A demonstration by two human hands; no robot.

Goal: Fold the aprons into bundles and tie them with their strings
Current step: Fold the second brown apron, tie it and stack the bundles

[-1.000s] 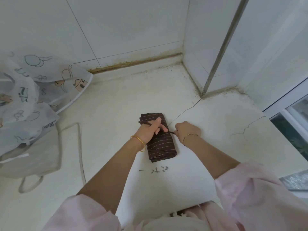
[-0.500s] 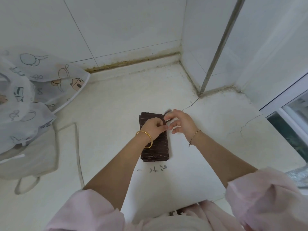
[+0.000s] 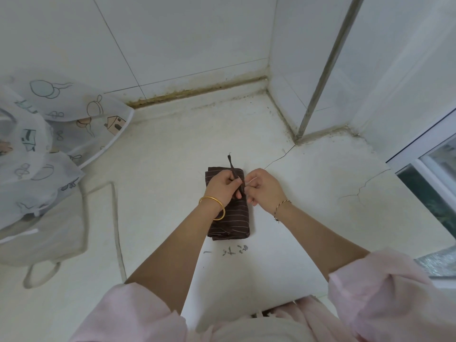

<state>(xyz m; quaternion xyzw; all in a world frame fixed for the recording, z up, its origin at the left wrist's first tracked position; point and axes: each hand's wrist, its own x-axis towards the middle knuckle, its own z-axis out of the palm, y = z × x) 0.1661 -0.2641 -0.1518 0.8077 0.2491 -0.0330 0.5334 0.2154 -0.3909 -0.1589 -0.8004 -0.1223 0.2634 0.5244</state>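
So the worktop (image 3: 160, 154) is plain white and pretty beat up. One thin crack (image 3: 280, 157) runs out from the back corner, and another branching crack (image 3: 358, 192) sits further right. Some small dark scribbles (image 3: 233, 250) are marked on it near the front edge. Behind it there's a white tiled wall (image 3: 172, 40) with a grubby brown seam (image 3: 197, 91) where the tiles meet the surface. A metal strip (image 3: 328, 65) runs up the corner, and there's a white window frame (image 3: 419, 149) on the right. There's also something silvery (image 3: 436, 261) low at the right edge, can't tell what.
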